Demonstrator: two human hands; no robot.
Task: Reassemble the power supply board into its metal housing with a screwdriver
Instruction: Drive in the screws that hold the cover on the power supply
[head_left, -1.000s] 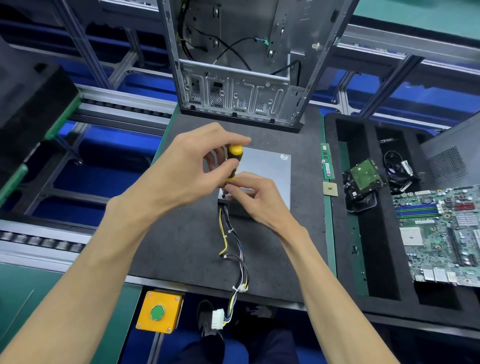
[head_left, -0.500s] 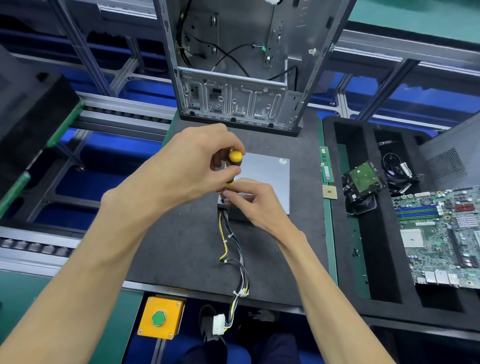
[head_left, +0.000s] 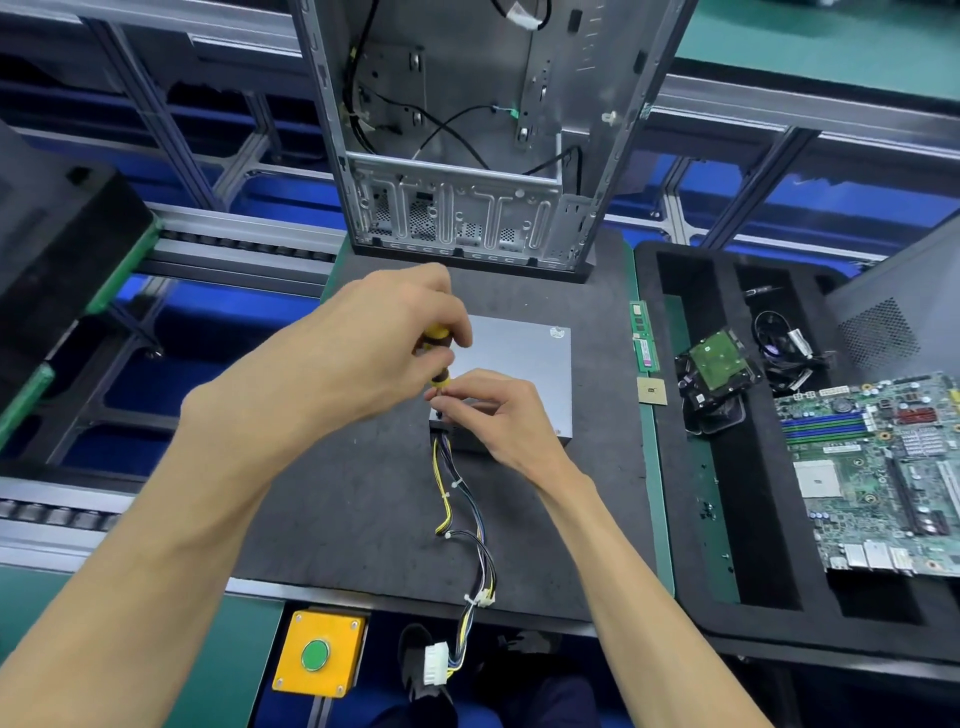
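Your left hand (head_left: 363, 343): fingers closed around the screwdriver (head_left: 439, 358), upright, frame centre. Your right hand (head_left: 493, 415): fingers pinched at its tip, on the metal housing (head_left: 519, 358).

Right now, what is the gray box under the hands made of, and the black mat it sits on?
The gray box looks like sheet metal with a dull brushed finish: flat, sharp-edged, with a soft sheen. The black mat looks like rubber or foam, matte and slightly mottled, with no shine; which one I cannot tell. The screwdriver handle seems to be yellow and dark plastic, though the hands mostly hide it.
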